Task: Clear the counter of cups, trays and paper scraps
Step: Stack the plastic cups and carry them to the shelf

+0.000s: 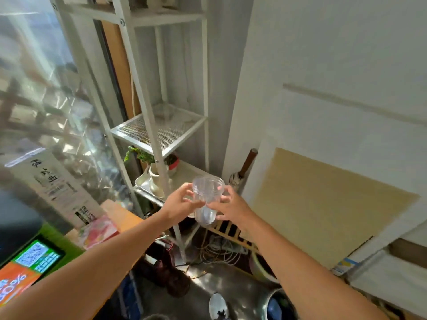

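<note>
A clear plastic cup point(206, 197) is held upright in mid-air, its open mouth facing up, in front of a white metal shelf rack point(159, 128). My left hand point(179, 203) grips its left side with the fingers around the wall. From the right, my right hand point(231, 205) holds the same cup, fingertips on its lower part. Both arms reach forward from the bottom of the view. The cup looks empty.
The rack's lower shelf holds a white potted plant point(152, 174) and a small red-and-white pot point(173, 162). A wooden counter point(120, 215) with a pink packet point(99, 229) and a green stand sits at left. Cables, a power strip point(221, 248) and leaning boards point(323, 204) lie below and right.
</note>
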A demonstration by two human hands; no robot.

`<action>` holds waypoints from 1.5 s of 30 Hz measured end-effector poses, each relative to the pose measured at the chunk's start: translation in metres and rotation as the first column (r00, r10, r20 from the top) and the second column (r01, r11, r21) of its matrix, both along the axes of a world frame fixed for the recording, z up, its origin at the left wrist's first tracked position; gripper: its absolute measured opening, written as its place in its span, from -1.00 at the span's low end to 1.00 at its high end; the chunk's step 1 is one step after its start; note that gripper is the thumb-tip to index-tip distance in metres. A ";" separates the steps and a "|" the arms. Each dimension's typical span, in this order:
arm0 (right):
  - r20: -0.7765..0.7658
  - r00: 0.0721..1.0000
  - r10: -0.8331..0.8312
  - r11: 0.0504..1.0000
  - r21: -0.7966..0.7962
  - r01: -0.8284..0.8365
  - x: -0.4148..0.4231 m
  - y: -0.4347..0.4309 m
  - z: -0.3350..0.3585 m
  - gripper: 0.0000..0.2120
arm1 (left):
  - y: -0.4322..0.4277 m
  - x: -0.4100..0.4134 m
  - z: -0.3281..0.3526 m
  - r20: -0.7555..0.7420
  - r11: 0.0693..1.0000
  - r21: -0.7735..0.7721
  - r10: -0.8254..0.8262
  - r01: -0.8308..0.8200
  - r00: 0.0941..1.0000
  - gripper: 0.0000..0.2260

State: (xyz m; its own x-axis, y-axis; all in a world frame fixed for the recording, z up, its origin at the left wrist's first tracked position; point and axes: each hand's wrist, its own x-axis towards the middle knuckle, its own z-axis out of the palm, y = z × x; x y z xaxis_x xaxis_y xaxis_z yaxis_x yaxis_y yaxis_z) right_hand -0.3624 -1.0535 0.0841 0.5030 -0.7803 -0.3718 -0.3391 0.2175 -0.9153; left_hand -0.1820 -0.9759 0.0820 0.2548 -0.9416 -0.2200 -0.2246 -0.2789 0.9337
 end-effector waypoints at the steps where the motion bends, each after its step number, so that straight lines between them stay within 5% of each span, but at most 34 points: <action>1: -0.019 1.000 0.017 1.000 -0.001 -0.017 -0.001 -0.021 -0.001 -0.45 | -0.018 -0.003 -0.002 0.004 1.000 0.008 0.012 -0.012 1.000 -0.47; 4: -0.065 0.995 0.070 0.998 0.011 -0.069 0.000 -0.079 -0.007 -0.35 | -0.065 -0.007 -0.007 -0.025 0.997 0.043 0.063 -0.062 0.998 -0.40; 8: -0.123 0.981 0.147 0.989 0.041 -0.143 0.012 -0.133 -0.028 -0.27 | -0.108 -0.004 -0.029 0.015 0.991 0.066 0.119 -0.120 0.993 -0.57; 13: -0.154 0.958 0.241 0.969 0.098 -0.228 0.042 -0.163 -0.058 -0.14 | -0.124 0.009 -0.060 0.071 0.966 0.098 0.235 -0.241 0.969 -0.36; 24: -0.271 0.900 0.342 0.939 0.054 -0.341 0.120 -0.208 -0.155 -0.19 | -0.163 0.037 -0.145 0.022 0.877 0.077 0.473 -0.474 0.881 -0.26; 28: -0.296 0.888 0.351 0.935 0.066 -0.348 0.131 -0.220 -0.179 -0.25 | -0.181 0.040 -0.172 0.059 0.815 0.176 0.551 -0.552 0.832 -0.36; 45: -0.274 0.884 0.380 0.925 0.133 -0.356 0.126 -0.212 -0.205 -0.21 | -0.166 0.041 -0.191 0.141 0.844 0.144 0.500 -0.517 0.855 -0.33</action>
State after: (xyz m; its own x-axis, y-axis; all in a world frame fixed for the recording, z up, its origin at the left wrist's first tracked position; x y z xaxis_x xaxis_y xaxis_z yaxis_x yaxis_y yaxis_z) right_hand -0.2365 -1.2655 -0.1213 0.6090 -0.5233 -0.5961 -0.6557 0.0908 -0.7496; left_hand -0.1414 -1.1418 -0.1092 0.7150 -0.6241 -0.3150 -0.0921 -0.5308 0.8425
